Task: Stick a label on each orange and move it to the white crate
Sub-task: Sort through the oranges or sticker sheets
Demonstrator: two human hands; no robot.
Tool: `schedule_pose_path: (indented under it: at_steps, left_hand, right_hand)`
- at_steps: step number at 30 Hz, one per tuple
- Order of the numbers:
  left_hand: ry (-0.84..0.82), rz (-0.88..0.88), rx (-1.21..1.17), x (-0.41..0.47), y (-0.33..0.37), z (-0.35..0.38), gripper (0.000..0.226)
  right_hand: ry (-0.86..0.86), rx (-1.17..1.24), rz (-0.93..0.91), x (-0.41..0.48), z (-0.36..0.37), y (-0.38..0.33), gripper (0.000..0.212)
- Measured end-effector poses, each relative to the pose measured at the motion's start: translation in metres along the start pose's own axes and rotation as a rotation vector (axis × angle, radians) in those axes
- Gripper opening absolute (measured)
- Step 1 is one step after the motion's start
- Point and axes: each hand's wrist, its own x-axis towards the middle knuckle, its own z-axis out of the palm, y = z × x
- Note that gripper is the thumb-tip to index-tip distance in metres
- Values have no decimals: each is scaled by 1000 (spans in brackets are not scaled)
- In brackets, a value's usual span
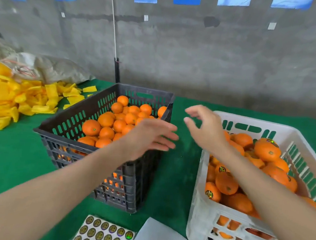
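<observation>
Head view: two bare arms reach out over the green table (pixel 178 168), and both hands are motion-blurred.
Left grip (pixel 148 136): fingers straight and spread, holding nothing, hovering over the right side of the black crate (pixel 66 150) (fingertips too smeared to tell if they touch the rim).
Right grip (pixel 205 129): fingers loosely curled, thumb and forefinger apart, nothing visible between them, up over the far left corner of the white crate (pixel 198 189).
Plain oranges (pixel 106 119): piled in the black crate, partly hidden behind the left arm.
Labelled oranges (pixel 267 151): piled in the white crate; round shiny labels (pixel 209 194) show on a few, and the right arm covers some.
Label sheet (pixel 102 234): flat on the near table, cut off by the bottom edge, print unreadable.
White sheet (pixel 163 237): just beside it, also cut off.
Yellow foam sleeves (pixel 13 99): heaped far left, running out of frame.
</observation>
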Motion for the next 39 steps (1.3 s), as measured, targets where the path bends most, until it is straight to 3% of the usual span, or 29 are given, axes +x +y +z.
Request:
schedule_pose_path:
  at_steps: [3, 6, 8, 11, 13, 16, 18, 20, 22, 24, 26, 28, 30, 32, 37, 39]
  left_hand:
    - [207, 30, 164, 16, 1, -65, 16]
    - [242, -88, 566, 42, -11, -124, 21]
    - [139, -194, 864, 60, -22, -149, 22]
    - [-143, -295, 1281, 79, -33, -161, 45]
    - [-266, -268, 1446, 87, -36, -155, 50]
    - [-347, -256, 1573, 90, -43, -146, 47]
    - [-497, -318, 1624, 96, -53, -147, 53]
    - [-521, -345, 1644, 103, -55, -152, 56]
    - [-523, -414, 1635, 102, -48, -157, 67]
    - [-507, -490, 1644, 100, -43, -161, 64]
    - [-524, -522, 1656, 96, -41, -167, 57]
    - [-644, -519, 1568, 90, -33, -168, 56]
    - [-690, -480, 1386, 84, -20, -168, 46]
    - [-656, -383, 1150, 75, -6, -169, 30]
    - [-598, -217, 402, 35, 19, -163, 52]
    - [-587, -134, 261, 18, 23, -143, 62]
  right_hand:
    - [-187, 26, -52, -1, 31, -40, 22]
    - [-350, -7, -2, 12, 64, -54, 26]
    - [-422, -50, 82, 26, 79, -53, 30]
    - [-554, -142, 166, 50, 100, -51, 35]
    - [-837, -260, 144, 63, 115, -55, 41]
    - [-1298, -349, 145, 70, 135, -70, 49]
    - [-1414, -300, 217, 71, 145, -84, 49]
    - [-1526, -335, 166, 65, 161, -89, 43]
    - [-1605, -479, 86, 57, 177, -87, 13]
    - [-1585, -547, 103, 50, 188, -82, 21]
    - [-1577, -473, 119, 49, 185, -85, 14]
    - [-1552, -317, 134, 55, 173, -85, 45]
    - [-1448, -192, 142, 61, 155, -80, 69]
    - [-1281, -70, 180, 65, 131, -73, 78]
    - [-926, 417, 373, 45, 60, -68, 68]
    - [-832, 535, 377, 32, 39, -71, 68]
